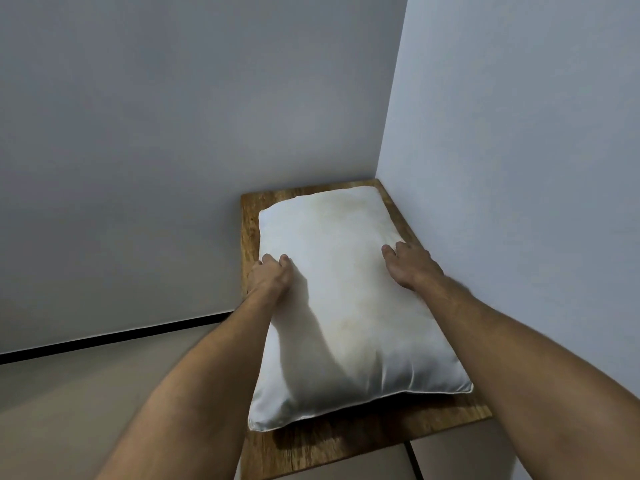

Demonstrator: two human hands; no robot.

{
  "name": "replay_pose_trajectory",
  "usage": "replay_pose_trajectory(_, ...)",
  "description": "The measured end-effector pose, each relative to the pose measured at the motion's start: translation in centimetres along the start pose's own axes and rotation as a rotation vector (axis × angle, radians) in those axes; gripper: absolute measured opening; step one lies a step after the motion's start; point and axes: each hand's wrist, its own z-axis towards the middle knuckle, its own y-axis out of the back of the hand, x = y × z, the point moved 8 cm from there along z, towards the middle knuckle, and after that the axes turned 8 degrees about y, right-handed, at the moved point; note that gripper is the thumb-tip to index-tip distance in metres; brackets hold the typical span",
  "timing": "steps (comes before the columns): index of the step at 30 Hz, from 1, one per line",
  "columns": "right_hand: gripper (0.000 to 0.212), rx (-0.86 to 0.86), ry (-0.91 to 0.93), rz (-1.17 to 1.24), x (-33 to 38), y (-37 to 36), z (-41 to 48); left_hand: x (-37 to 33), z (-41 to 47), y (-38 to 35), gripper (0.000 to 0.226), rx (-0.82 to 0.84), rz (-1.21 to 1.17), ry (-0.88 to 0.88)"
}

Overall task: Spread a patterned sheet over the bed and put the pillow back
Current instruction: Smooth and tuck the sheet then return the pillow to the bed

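A plump white pillow [349, 306] with faint yellowish stains lies lengthwise on a wooden tabletop [329, 441] pushed into the corner of the room. My left hand [272, 275] grips the pillow's left edge, thumb on top and fingers curled around the side. My right hand [410, 265] holds the pillow's right edge, its fingers pressed into the fabric. Both bare forearms reach in from the bottom of the view. No bed and no patterned sheet are in view.
Pale grey walls [173, 150] meet in a corner just behind the table. Beige floor tiles [86, 410] with a black baseboard [114, 336] lie to the left. A dark tile seam shows below the table's near edge.
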Motion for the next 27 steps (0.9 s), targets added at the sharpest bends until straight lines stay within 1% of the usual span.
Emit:
replay_pose_trajectory(5,0.07,0.067,-0.043,0.05,-1.5,-2.0,1.8,0.5,1.2,-1.5,0.07,-0.003,-0.051,0.072)
replay_pose_trajectory(11,0.075,0.104,-0.111,0.21,-2.6,-3.6,3.2,1.1,2.1,-2.2,0.076,-0.013,-0.101,0.139)
replay_pose_trajectory(14,0.085,0.078,-0.177,0.263,-3.1,-3.8,4.1,1.4,3.2,-2.4,0.078,-0.024,-0.113,0.158)
replay_pose_trajectory(17,0.098,0.044,-0.225,0.376,-3.7,-4.0,4.9,1.8,4.0,-2.6,0.08,-0.038,-0.128,0.167)
replay_pose_trajectory(20,0.106,0.008,-0.255,0.475,-4.4,-4.2,5.7,1.6,3.8,-2.4,0.075,-0.062,-0.145,0.165)
replay_pose_trajectory(22,0.107,0.021,-0.248,0.528,-4.3,-4.4,5.8,1.2,3.4,-2.0,0.069,-0.1,-0.159,0.139)
replay_pose_trajectory(24,0.113,0.034,-0.225,0.566,-3.9,-4.2,6.0,0.9,3.0,-1.4,0.067,-0.123,-0.151,0.136)
replay_pose_trajectory(25,0.114,0.028,-0.213,0.585,-3.7,-4.0,6.1,0.9,3.0,-1.2,0.067,-0.126,-0.145,0.141)
replay_pose_trajectory(27,0.098,0.007,-0.209,0.577,-3.5,-3.1,6.2,0.7,2.8,-0.6,0.067,-0.132,-0.146,0.147)
